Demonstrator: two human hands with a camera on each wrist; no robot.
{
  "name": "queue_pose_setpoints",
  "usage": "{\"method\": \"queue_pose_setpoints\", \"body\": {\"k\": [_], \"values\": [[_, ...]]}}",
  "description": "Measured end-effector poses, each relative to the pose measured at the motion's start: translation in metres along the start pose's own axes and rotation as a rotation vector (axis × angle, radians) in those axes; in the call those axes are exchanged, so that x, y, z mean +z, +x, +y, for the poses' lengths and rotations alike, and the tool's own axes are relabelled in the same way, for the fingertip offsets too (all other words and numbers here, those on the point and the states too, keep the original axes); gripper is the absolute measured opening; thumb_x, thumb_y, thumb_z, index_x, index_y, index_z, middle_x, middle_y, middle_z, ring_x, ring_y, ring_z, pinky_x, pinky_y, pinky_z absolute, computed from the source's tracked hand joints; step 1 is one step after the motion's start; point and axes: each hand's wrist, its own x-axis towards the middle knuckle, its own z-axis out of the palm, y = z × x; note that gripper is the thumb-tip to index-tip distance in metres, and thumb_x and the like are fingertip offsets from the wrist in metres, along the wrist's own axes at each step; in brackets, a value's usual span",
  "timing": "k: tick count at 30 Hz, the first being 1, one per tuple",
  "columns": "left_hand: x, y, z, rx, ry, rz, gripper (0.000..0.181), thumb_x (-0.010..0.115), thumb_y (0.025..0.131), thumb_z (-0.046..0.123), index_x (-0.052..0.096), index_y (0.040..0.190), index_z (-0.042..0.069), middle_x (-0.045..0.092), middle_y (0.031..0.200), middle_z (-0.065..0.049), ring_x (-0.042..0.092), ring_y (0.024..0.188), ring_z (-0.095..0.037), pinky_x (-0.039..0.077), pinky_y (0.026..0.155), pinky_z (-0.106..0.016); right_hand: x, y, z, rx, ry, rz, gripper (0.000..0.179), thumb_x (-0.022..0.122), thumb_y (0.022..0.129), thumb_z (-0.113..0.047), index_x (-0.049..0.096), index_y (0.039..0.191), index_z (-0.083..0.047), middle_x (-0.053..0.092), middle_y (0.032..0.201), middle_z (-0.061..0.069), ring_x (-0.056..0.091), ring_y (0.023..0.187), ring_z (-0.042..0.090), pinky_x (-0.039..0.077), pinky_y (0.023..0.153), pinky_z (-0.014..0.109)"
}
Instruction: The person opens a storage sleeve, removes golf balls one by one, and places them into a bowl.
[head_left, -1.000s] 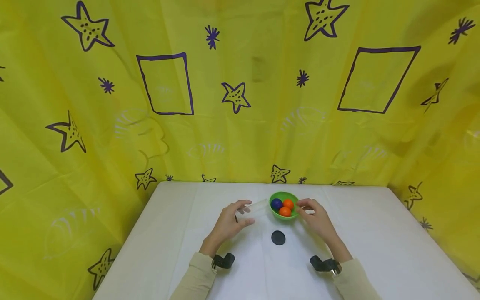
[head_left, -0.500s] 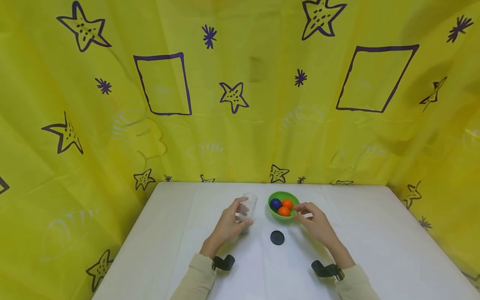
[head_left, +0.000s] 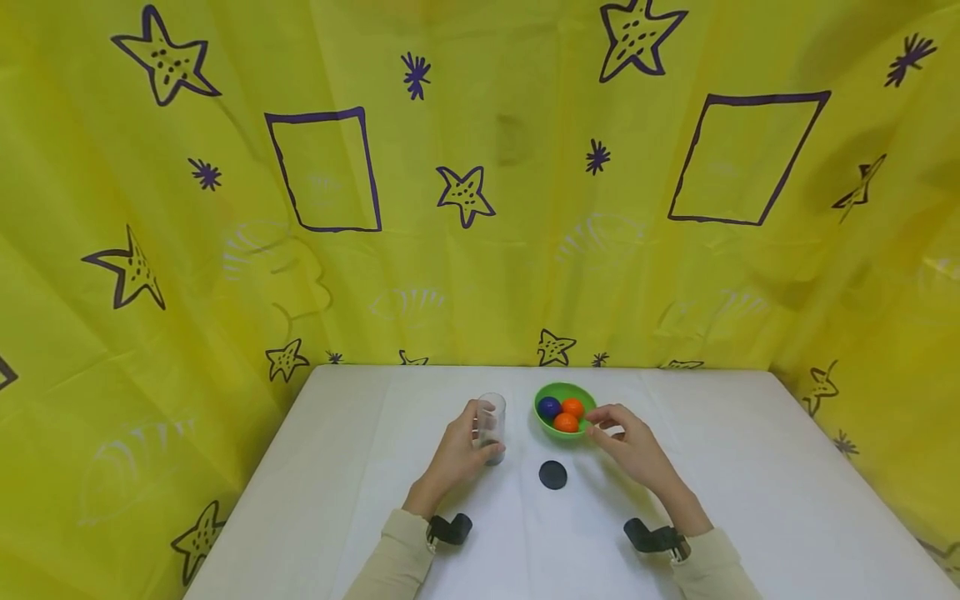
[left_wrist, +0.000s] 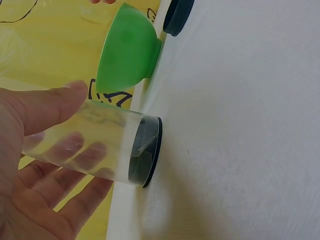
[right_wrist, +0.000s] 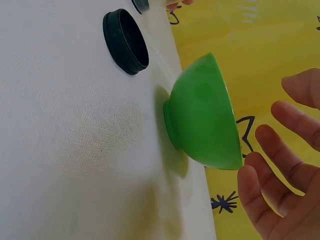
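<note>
In the head view my left hand (head_left: 459, 443) holds a clear plastic cylinder (head_left: 491, 421) upright, thumb on one side and fingers round the other. A dark cap (left_wrist: 146, 152) closes its lower end, at or just above the table; contact is hard to tell. To its right stands a green bowl (head_left: 542, 423) with a blue ball (head_left: 550, 407) and two orange balls (head_left: 566, 422) inside. My right hand (head_left: 632, 437) is at the bowl's right rim, fingers loosely bent and gripping nothing. Both wrist views show the bowl (right_wrist: 202, 117) upright, its contents hidden.
A round black lid (head_left: 553, 475) lies on the white table (head_left: 525, 542) in front of the bowl. The right wrist view shows the lid (right_wrist: 125, 42) with its hollow side up. Behind the table hangs a yellow curtain (head_left: 465, 275) with star drawings.
The clear cylinder has swung from lying tilted toward the bowl to upright, and has come down in my left hand. My right hand has stayed almost still beside the bowl.
</note>
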Motion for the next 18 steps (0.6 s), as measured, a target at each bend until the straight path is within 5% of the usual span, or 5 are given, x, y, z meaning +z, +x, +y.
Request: {"method": "queue_pose_setpoints", "body": {"k": [6,10,18], "values": [[-0.003,0.001,-0.002,-0.051,-0.004,-0.032,0.056,0.081,0.087,0.010,0.050,0.134,0.011,0.064,0.131,-0.018,0.063,0.120,-0.040,0.053,0.100,-0.055,-0.003,0.001,0.001,-0.008,-0.012,-0.016,0.028,0.067,0.100,-0.021,0.066,0.121,-0.003,0.068,0.119,0.015,0.057,0.106,0.022,0.051,0.084,0.024],[-0.011,0.003,-0.006,-0.106,0.022,-0.107,0.059,0.081,0.088,0.018,0.048,0.137,0.016,0.062,0.135,-0.017,0.061,0.124,-0.037,0.051,0.104,-0.055,-0.004,0.002,0.003,0.008,-0.033,-0.032,0.028,0.067,0.100,-0.022,0.066,0.123,-0.005,0.068,0.121,0.012,0.057,0.108,0.022,0.051,0.086,0.025],[-0.049,-0.003,0.002,-0.104,0.179,-0.220,0.057,0.078,0.089,0.021,0.054,0.139,0.007,0.064,0.135,-0.022,0.059,0.127,-0.042,0.047,0.104,-0.059,-0.018,-0.001,0.010,-0.011,-0.095,-0.019,0.026,0.066,0.100,-0.019,0.066,0.121,-0.004,0.069,0.116,0.011,0.061,0.103,0.023,0.053,0.084,0.027]]}}
